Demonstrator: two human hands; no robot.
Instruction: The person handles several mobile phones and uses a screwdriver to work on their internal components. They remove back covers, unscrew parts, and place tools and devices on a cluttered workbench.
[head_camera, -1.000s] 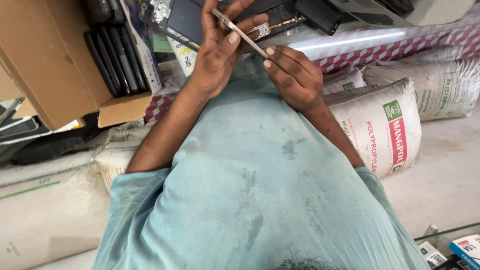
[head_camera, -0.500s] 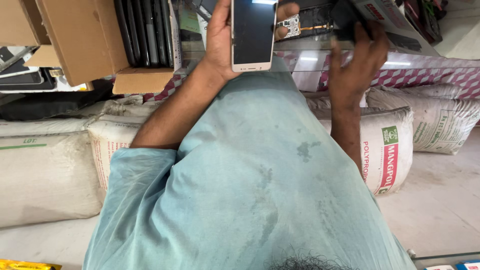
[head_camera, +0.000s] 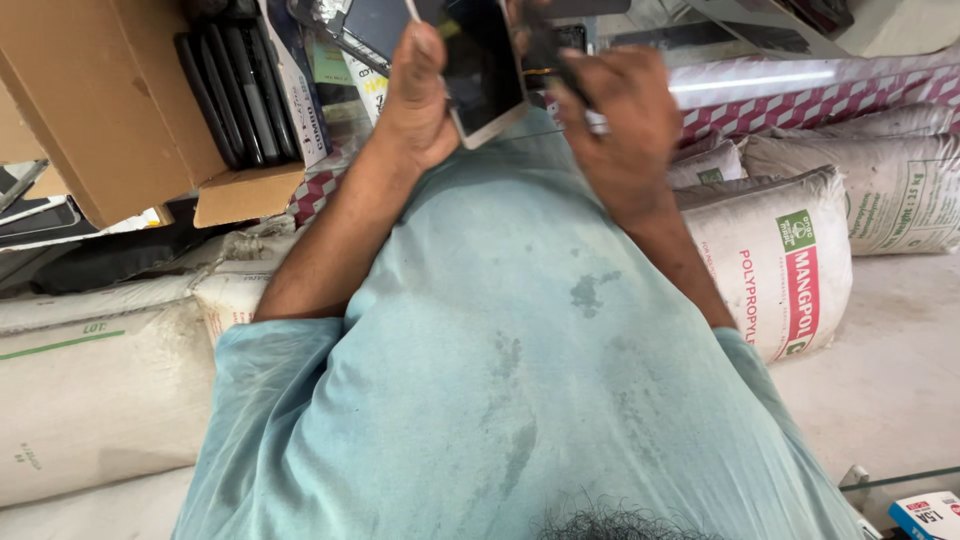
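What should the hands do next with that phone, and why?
Probably steady the phone before working on it. The left hand grips it along one edge, tilted, with its dark screen showing. The right hand sits close beside it with something dark that is blurred, so a firmer hold seems wise.

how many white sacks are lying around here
About 5: two sacks stacked at left, one at right with a red and green label, one behind it, one far right. More may be hidden.
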